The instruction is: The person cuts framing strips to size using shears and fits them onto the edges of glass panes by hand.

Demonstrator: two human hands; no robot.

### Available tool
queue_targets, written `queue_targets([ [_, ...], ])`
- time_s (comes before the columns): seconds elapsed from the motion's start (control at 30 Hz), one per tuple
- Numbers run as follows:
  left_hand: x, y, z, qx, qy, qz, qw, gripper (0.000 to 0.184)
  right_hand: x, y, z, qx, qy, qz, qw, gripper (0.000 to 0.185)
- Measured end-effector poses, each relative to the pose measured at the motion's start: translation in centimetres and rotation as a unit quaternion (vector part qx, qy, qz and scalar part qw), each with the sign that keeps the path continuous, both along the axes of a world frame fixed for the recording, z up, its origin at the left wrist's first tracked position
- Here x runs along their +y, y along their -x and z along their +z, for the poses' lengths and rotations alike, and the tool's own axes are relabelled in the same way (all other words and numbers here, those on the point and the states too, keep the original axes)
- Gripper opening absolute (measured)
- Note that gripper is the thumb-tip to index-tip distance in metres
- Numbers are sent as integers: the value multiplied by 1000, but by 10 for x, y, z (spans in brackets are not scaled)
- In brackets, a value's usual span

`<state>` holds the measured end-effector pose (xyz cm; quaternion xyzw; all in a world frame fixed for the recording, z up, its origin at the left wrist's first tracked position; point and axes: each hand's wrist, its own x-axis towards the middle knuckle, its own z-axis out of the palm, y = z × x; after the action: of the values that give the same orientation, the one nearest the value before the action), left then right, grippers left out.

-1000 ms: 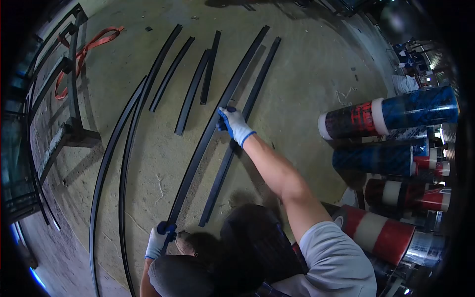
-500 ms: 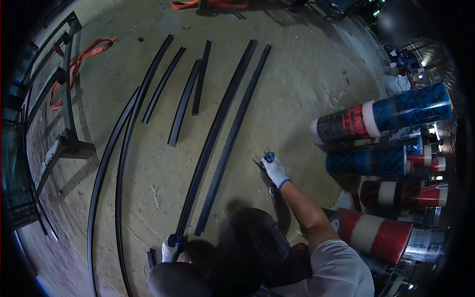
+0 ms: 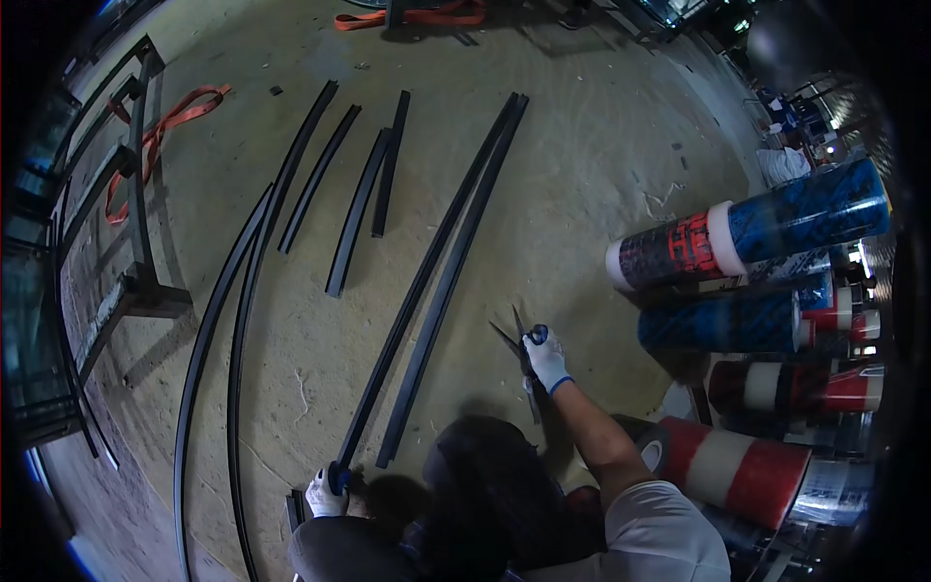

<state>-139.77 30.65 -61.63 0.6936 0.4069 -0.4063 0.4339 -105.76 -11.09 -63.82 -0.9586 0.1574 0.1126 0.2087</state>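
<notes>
My left hand (image 3: 328, 494), in a white glove with dark blue fingertips, is closed around the near end of a long black strip (image 3: 404, 315). This strip lies slanted over the floor, and its far end meets that of a second long black strip (image 3: 448, 294) on its right. Over the floor to the right, my gloved right hand (image 3: 546, 360) is closed on a pair of scissors (image 3: 519, 346) with dark blades pointing away from me. Two dark points show there; whether one is a shadow I cannot tell. My fingers partly hide the handles.
Shorter black strips (image 3: 355, 213) and long curved ones (image 3: 199, 339) lie to the left. Beyond them stand a metal frame (image 3: 145, 194) and an orange strap (image 3: 179, 113). Large wrapped rolls (image 3: 718, 323) in blue, red and white line the right side.
The held strip's far end has swung right, up to the second strip. My left hand has shifted slightly left. My right hand has come slightly nearer, and the scissors' blades show more clearly.
</notes>
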Motion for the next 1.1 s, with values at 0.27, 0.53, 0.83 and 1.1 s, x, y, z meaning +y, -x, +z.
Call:
queue_targets([
  [0.27,11,-19,26,-4,-7,-1,1000,19,-33,30,18,91,144,55,984,75],
  [0.53,-13,-29,0,-16,17,0,1000,19,-37,80,5,156,150,81,973,83],
  [0.83,-26,-33,-27,-24,42,14,999,20,-13,117,9,148,252,92,952,101],
  [1.1,-23,-22,-34,-24,53,26,998,20,-31,115,31,84,-18,78,993,84],
])
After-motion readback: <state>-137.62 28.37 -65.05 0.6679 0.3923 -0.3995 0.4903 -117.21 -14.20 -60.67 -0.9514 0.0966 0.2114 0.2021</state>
